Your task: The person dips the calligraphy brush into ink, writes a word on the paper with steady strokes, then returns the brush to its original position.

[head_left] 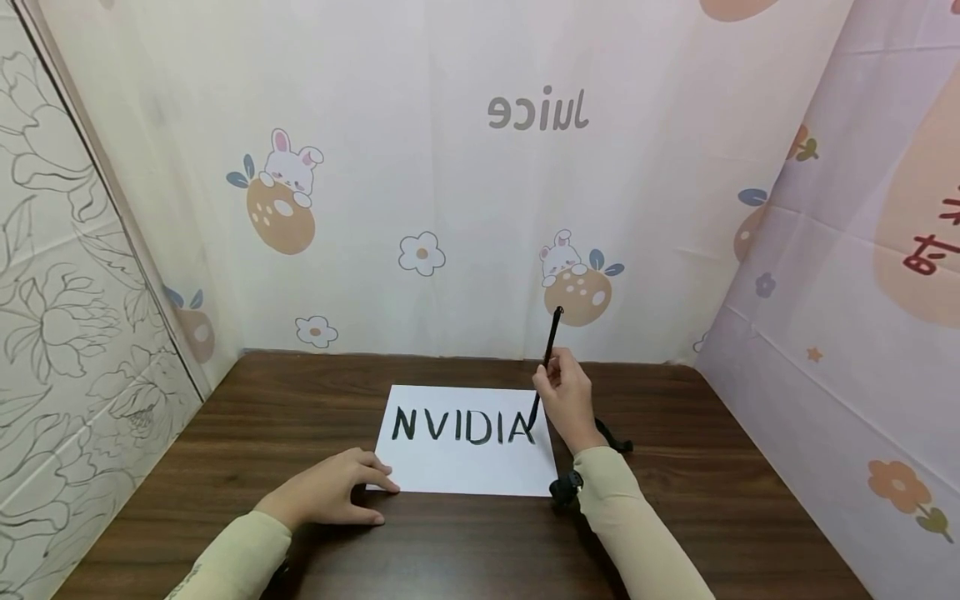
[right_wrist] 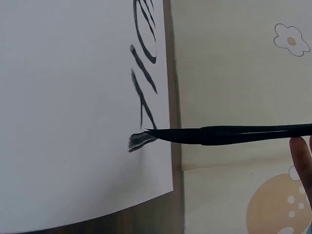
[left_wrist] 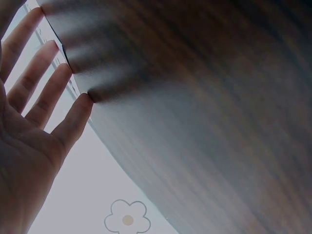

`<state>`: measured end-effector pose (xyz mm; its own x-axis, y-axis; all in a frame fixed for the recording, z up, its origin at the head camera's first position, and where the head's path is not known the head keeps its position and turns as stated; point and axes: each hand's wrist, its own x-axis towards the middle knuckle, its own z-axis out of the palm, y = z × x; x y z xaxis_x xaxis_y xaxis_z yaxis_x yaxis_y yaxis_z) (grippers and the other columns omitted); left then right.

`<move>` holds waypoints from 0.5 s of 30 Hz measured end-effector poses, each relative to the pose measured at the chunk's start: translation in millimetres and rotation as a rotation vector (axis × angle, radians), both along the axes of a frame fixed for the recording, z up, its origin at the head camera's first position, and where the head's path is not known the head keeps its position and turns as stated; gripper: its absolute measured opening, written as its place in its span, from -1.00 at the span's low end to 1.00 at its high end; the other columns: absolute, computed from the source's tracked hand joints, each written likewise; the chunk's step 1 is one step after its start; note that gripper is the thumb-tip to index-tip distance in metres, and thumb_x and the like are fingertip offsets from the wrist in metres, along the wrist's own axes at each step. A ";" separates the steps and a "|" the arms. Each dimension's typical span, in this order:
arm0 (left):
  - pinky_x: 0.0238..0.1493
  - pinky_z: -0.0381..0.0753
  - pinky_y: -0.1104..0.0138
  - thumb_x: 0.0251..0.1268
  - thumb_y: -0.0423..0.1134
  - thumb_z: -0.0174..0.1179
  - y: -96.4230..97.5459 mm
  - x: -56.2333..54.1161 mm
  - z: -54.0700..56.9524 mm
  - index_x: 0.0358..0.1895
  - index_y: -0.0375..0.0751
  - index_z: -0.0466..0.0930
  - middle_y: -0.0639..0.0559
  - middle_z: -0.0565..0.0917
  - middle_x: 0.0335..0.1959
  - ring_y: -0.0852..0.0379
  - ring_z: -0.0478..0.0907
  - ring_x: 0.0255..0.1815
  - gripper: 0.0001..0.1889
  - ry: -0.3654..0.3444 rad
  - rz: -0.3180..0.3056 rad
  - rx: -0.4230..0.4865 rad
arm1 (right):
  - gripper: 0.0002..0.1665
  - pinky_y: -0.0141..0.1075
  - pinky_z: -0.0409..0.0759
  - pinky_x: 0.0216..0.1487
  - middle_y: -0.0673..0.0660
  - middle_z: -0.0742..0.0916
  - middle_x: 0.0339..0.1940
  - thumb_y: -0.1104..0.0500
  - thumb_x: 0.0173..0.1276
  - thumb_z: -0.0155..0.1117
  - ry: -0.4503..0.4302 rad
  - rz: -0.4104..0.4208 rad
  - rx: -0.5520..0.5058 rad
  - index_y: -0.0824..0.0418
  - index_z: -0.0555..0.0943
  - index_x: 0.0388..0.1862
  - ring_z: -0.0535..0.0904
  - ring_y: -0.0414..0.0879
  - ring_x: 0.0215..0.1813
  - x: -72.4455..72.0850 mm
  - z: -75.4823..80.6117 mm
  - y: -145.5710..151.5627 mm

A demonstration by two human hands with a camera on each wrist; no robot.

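Observation:
A white sheet of paper (head_left: 465, 471) lies on the brown wooden table, with "NVIDIA" lettered across it in dark strokes. My right hand (head_left: 567, 400) pinches a thin black brush (head_left: 552, 337) held steeply. In the right wrist view the dark tip of the brush (right_wrist: 180, 136) is at the last letter A, beside a thick stroke (right_wrist: 141, 141). My left hand (head_left: 337, 487) rests at the paper's lower left corner, fingers spread and fingertips on its edge. The left wrist view shows that hand (left_wrist: 29, 126) from the palm side, fingers extended.
The wooden table (head_left: 675, 500) backs onto a pale curtain (head_left: 375, 167) printed with rabbits, fruit and flowers. Patterned sheets hang at left and right. A black strap (head_left: 615, 437) shows beside my right wrist, and a small black device (head_left: 566, 487) sits by that sleeve.

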<state>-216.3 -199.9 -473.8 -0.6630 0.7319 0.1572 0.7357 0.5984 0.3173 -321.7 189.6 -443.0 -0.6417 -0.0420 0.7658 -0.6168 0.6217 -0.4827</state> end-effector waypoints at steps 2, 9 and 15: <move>0.12 0.57 0.07 0.22 0.11 0.40 0.0 0.0 0.5 0.03 0.19 0.74 0.08 0.63 0.09 0.02 0.54 0.12 -0.67 0.008 -0.008 0.007 | -0.85 -0.26 0.54 -0.42 0.09 0.57 -0.36 0.32 0.40 0.18 0.018 0.007 -0.003 0.30 0.50 -0.08 0.50 -0.12 -0.36 1.0 3.9 -0.2; 0.10 0.58 0.09 0.22 0.11 0.40 0.2 -0.7 -1.0 0.03 0.18 0.74 0.08 0.64 0.08 0.05 0.54 0.11 -0.67 0.017 -0.020 0.012 | -0.81 -0.28 0.56 -0.40 0.09 0.58 -0.36 0.36 0.36 0.21 0.053 0.000 -0.001 0.31 0.49 -0.06 0.53 -0.14 -0.37 0.7 9.9 2.0; 0.14 0.56 0.10 0.21 0.09 0.42 0.7 -0.5 -1.7 0.03 0.18 0.74 0.09 0.63 0.09 0.06 0.53 0.13 -0.66 -0.001 -0.001 0.000 | -0.80 -0.30 0.57 -0.40 0.10 0.58 -0.36 0.37 0.35 0.21 0.071 0.012 -0.009 0.33 0.49 -0.06 0.54 -0.12 -0.37 0.7 13.4 2.5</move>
<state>-216.8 -199.2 -475.5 -0.6627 0.7322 0.1568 0.7358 0.5979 0.3179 -321.0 192.1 -429.6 -0.5852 -0.0428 0.8098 -0.6573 0.6099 -0.4427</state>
